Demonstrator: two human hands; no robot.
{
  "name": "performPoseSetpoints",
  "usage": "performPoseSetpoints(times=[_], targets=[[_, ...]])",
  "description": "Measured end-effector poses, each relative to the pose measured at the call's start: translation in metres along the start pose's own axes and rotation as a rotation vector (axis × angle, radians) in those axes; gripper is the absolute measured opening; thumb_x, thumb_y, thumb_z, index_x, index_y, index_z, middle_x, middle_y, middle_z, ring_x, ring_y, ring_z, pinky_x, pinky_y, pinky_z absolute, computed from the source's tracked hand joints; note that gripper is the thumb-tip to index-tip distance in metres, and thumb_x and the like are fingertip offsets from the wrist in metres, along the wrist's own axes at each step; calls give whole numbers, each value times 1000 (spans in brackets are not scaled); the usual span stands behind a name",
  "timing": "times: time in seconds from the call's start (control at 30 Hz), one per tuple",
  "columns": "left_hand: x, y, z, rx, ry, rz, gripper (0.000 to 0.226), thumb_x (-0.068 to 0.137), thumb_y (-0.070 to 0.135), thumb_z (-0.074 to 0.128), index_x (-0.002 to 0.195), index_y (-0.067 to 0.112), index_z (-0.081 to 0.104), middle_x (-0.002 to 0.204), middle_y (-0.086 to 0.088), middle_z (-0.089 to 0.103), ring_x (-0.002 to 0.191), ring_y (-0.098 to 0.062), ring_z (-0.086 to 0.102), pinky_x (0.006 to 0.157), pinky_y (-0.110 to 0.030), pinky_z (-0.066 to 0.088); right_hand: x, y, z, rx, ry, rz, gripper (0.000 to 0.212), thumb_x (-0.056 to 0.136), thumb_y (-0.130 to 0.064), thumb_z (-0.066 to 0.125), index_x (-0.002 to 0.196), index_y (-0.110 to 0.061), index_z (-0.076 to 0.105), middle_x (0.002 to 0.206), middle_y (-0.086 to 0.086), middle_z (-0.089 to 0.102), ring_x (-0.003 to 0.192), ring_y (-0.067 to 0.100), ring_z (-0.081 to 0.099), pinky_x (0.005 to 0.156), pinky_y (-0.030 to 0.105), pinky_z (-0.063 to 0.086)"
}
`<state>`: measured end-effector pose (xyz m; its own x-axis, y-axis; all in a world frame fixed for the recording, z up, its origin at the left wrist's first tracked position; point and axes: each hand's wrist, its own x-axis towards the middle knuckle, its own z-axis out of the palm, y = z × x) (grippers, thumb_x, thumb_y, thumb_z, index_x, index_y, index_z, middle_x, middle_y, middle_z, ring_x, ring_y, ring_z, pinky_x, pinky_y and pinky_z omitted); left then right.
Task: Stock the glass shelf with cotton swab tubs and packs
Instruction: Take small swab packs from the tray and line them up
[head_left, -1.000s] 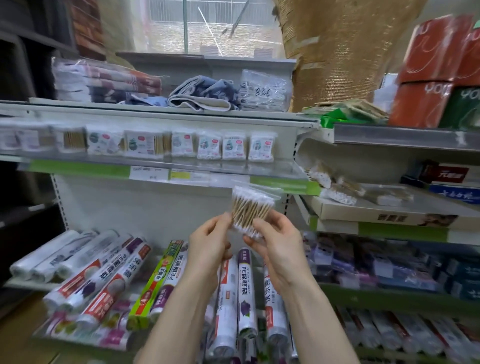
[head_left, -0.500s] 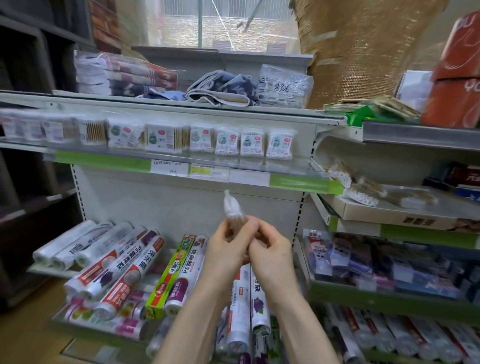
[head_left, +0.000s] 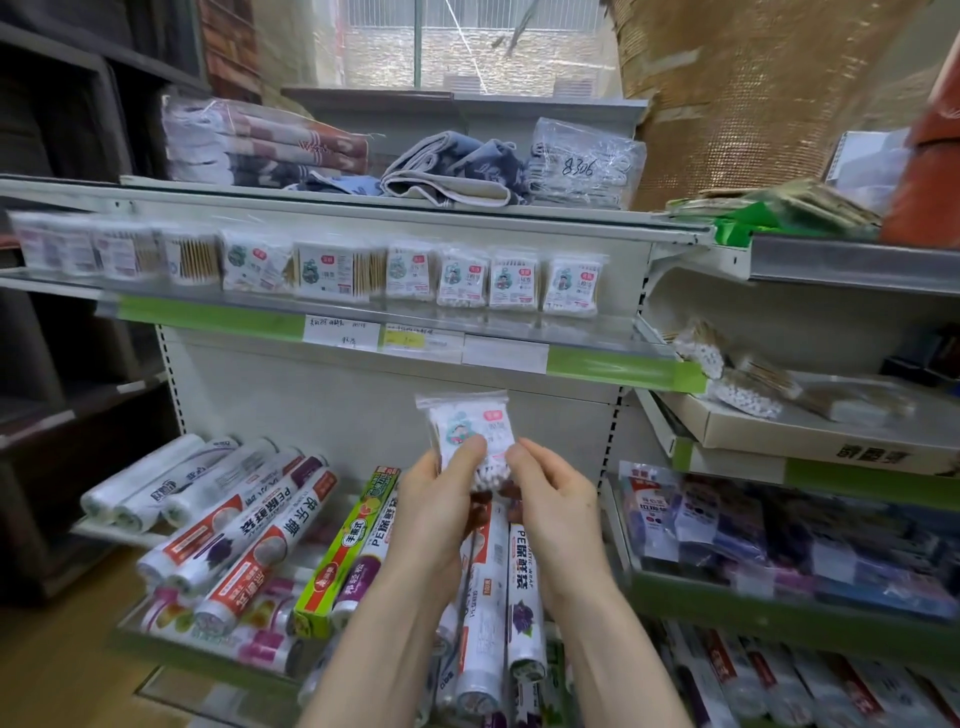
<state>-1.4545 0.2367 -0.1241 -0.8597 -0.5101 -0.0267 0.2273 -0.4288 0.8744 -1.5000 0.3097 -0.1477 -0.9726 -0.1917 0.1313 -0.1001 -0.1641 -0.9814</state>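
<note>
Head view: both forearms rise from the bottom edge and converge at the middle of the picture, with the hands lifted in front of the white back panel of the shelving.

The left hand (head_left: 441, 499) grasps a pack of cotton swabs (head_left: 470, 431) from its lower left. Its thumb is laid across the printed front and its fingers are curled behind. The right hand (head_left: 556, 499) is turned with its back towards the camera. Its curled fingers and thumb pinch the pack's lower right edge. The pack stands upright between the two hands, label facing the camera, with its clear sealed top sticking up above the fingertips.

The pack is held below the glass shelf (head_left: 613, 332), apart from it, and roughly under the shelf's price labels. On that shelf a row of swab packs (head_left: 462, 278) stands side by side, reaching almost to its right end.

Cling-film rolls (head_left: 249, 525) lie on the lower shelf beneath the hands. To the right, more loose swab packs lie in a cardboard tray (head_left: 810, 441). Folded towels (head_left: 447, 166) sit on the top shelf.
</note>
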Motion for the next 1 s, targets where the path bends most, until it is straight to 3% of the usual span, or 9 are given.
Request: performPoseSetpoints(times=[0.1, 0.17, 0.3, 0.43, 0.53, 0.67, 0.77, 0.83, 1.0], targets=[[7, -4, 2, 14, 56, 41, 14, 91, 13, 61, 102, 3, 61, 68, -4, 66, 47, -8, 61, 40, -16, 43, 5, -3, -2, 19, -42, -8, 16, 91, -17, 59, 84, -5, 67, 86, 19, 68, 73, 14, 60, 65, 32, 47], [10, -5, 5, 33, 44, 56, 15, 92, 15, 60, 100, 3, 64, 68, -4, 66, 49, -9, 61, 42, -16, 44, 9, -4, -3, 21, -72, -4, 19, 92, -21, 59, 81, -13, 71, 80, 5, 73, 74, 16, 65, 68, 33, 50], [14, -3, 11, 89, 38, 98, 22, 96, 22, 55, 94, 5, 69, 67, -3, 69, 52, -10, 63, 45, -16, 45, 18, -9, -6, 19, -108, -61, 19, 94, -23, 59, 84, -11, 72, 79, 11, 72, 72, 25, 66, 70, 44, 54], [22, 13, 19, 182, -7, 142, 23, 97, 18, 52, 87, 8, 70, 63, -1, 68, 50, -7, 62, 45, -16, 45, 33, -28, -14, -93, -159, -209, 22, 94, -21, 59, 80, -9, 70, 63, 2, 60, 52, 6, 46, 51, 22, 39], [34, 29, 25, 306, -33, 176, 21, 95, 8, 50, 86, 11, 69, 63, 0, 67, 55, -12, 59, 52, -24, 47, 50, -50, -23, -231, -176, -302, 31, 92, -24, 60, 65, -8, 59, 51, -6, 48, 49, 4, 37, 52, 22, 31], [54, 44, 37, 529, -78, 195, 21, 91, 2, 50, 87, 10, 69, 71, -2, 68, 62, -18, 58, 56, -29, 47, 79, -77, -34, -456, -227, -333, 25, 88, -32, 61, 87, -8, 70, 71, 4, 70, 56, 8, 54, 59, 28, 40], [70, 55, 45, 731, -87, 236, 17, 92, 11, 56, 99, 0, 67, 88, -12, 65, 67, -18, 57, 58, -28, 46, 100, -92, -39, -558, -324, -329, 31, 84, -26, 61, 92, 4, 63, 65, 3, 55, 61, 14, 45, 59, 30, 34], [79, 66, 49, 845, -55, 285, 12, 91, 16, 59, 88, 6, 66, 85, -8, 61, 69, -18, 55, 59, -28, 43, 110, -102, -38, -594, -412, -304, 23, 83, -19, 61, 93, 1, 65, 68, 0, 54, 63, 12, 43, 59, 27, 33], [110, 95, 55, 1025, -12, 354, 17, 88, 17, 61, 75, 6, 58, 69, -9, 48, 62, -18, 44, 57, -28, 35, 139, -119, -19, -720, -377, -377, 19, 81, -20, 65, 67, -11, 56, 60, 2, 41, 59, 14, 35, 56, 29, 26]])
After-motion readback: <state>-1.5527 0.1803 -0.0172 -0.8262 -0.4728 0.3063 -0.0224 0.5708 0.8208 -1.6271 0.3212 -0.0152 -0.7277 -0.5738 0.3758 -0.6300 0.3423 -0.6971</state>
